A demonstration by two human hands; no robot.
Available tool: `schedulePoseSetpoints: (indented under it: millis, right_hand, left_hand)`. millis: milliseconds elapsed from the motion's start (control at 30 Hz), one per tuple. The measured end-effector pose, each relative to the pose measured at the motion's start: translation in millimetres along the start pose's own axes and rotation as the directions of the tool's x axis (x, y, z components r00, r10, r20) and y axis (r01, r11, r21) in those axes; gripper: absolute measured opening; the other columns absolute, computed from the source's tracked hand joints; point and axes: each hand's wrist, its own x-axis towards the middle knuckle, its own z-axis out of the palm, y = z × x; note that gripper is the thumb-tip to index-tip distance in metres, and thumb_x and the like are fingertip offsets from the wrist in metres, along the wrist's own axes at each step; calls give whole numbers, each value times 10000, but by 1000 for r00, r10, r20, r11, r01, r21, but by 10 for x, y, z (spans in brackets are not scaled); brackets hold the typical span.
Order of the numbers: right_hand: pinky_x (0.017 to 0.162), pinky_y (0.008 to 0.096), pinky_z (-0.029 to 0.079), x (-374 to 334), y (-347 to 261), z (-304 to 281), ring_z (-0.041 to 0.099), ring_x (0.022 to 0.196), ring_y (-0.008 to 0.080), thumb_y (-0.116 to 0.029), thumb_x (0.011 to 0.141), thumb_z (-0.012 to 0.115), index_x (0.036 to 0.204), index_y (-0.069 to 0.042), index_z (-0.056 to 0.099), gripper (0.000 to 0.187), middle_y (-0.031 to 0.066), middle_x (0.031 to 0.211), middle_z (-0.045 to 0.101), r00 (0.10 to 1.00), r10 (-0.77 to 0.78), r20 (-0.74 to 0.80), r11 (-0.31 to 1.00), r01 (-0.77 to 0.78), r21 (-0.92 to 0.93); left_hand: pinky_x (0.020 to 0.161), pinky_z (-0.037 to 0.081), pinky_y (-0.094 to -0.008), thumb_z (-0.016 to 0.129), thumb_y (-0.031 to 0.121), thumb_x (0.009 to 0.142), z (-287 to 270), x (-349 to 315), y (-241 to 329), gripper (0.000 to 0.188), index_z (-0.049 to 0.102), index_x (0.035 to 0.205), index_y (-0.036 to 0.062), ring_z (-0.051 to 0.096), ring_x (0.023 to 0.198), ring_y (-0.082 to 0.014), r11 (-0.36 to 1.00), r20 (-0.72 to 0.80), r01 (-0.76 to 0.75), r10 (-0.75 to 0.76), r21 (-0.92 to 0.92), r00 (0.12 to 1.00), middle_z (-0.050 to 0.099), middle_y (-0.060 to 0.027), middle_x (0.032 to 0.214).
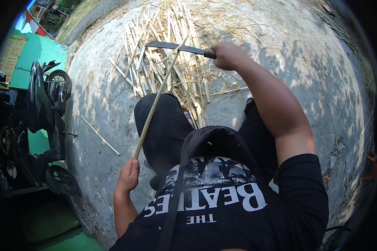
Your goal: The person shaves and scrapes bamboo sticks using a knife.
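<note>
I see the bamboo strip (157, 100) running long and thin from lower left up to upper right, its far tip under the knife blade (176, 47). My left hand (128, 175) is clenched around its lower end; my right hand (227, 55) grips the knife handle, blade pointing left. Below lie bamboo splinters (155, 71) on concrete ground (305, 62). A motorbike (46, 125) stands left.
</note>
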Motion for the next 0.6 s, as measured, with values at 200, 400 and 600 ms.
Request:
schedulePoseSetpoints:
  millis: [200,400,600]
  right_hand:
    - [835,465,558,43,97,-47,699,949,380,-137,791,607,1001,-19,704,259,212,981,723,989,-51,139,993,35,114]
    - [743,457,564,-147,-314,-47,717,851,328,-135,804,668,918,-126,709,121,117,863,721,971,-239,17,954,238,-181]
    - [769,443,574,-89,-309,76,728,914,299,-142,852,651,991,-178,739,169,83,936,740,944,-321,77,921,330,-207]
  left_hand:
    - [561,382,-293,446,333,1115,61,17,-53,403,546,871,30,439,622,-92,992,2,11,-11,-124,1000,494,10,684]
    - [569,399,-319,446,322,1115,72,57,185,394,545,883,19,456,626,-114,999,-53,-45,46,16,998,506,-27,675]
    - [585,425,-380,461,311,1103,28,50,32,377,546,896,8,520,607,-216,991,-94,-78,89,111,992,533,-114,667]
